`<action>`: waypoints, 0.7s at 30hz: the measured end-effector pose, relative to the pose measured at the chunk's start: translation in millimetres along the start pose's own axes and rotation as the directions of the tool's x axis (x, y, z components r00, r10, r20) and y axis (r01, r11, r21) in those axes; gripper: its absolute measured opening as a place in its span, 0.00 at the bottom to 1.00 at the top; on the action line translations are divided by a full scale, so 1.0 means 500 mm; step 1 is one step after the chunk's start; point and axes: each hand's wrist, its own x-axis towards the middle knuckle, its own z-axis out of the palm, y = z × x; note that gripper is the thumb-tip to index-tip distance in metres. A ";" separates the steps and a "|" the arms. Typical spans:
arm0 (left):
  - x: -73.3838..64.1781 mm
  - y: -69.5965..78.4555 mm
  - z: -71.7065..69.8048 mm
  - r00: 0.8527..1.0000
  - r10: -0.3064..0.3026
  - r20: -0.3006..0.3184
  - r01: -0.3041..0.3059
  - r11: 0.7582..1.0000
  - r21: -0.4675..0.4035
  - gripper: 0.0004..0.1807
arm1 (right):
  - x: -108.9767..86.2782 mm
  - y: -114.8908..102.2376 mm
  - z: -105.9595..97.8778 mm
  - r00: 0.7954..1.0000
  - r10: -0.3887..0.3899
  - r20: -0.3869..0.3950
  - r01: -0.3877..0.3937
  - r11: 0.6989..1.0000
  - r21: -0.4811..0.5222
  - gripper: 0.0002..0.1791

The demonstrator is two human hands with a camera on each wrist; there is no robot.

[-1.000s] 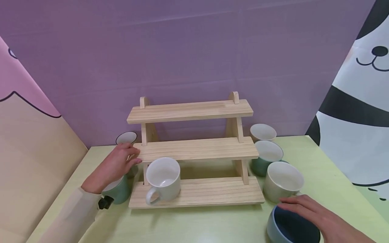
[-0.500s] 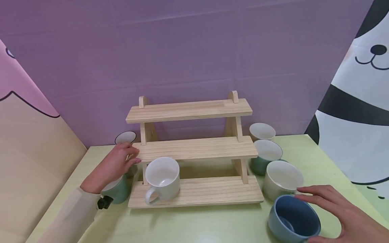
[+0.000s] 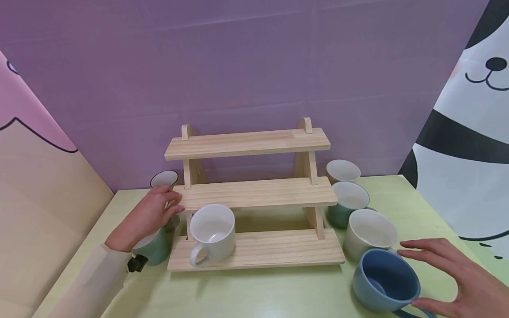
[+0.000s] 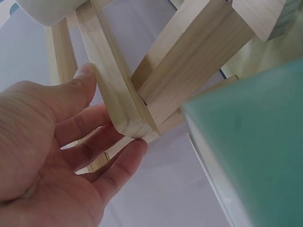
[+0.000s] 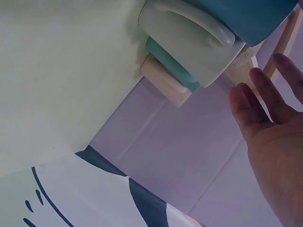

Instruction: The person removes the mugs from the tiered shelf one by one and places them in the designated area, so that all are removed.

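A three-tier wooden shelf (image 3: 258, 194) stands in the middle of the table. My left hand (image 3: 153, 216) holds the left end of its middle board, thumb on the front edge and fingers round the end, as the left wrist view shows. A white mug (image 3: 222, 247) sits upright on the lowest board at the left, its handle to the front. At the lower right, my right hand (image 3: 457, 278) is beside a blue mug (image 3: 370, 289), fingers spread and thumb close to its rim near the handle. The blue mug stands upright on the table.
Behind the blue mug, a cream mug (image 3: 358, 243), a green mug (image 3: 342, 216) and a pale mug (image 3: 343, 171) line the shelf's right side. Left of the shelf are a green mug (image 3: 155, 251) and a dark-rimmed mug (image 3: 165, 177), partly hidden by my left hand.
My right hand has moved off from over the blue mug to its right side, with the fingers spreading, and the mug's handle now shows. My left hand stays on the shelf.
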 end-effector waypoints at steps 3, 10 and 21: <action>0.000 0.001 -0.001 1.000 -0.005 0.003 0.005 1.000 0.002 0.12 | -0.001 0.007 0.003 0.999 0.037 0.014 -0.037 0.999 0.014 0.44; 0.001 0.002 -0.001 1.000 -0.001 0.002 0.001 1.000 0.002 0.13 | -0.003 0.012 0.004 0.997 0.069 0.039 -0.070 0.997 0.039 0.42; -0.001 0.003 -0.004 1.000 -0.009 0.004 0.009 1.000 -0.010 0.13 | 0.121 -0.025 -0.027 0.998 -0.059 -0.018 0.060 0.996 0.072 0.34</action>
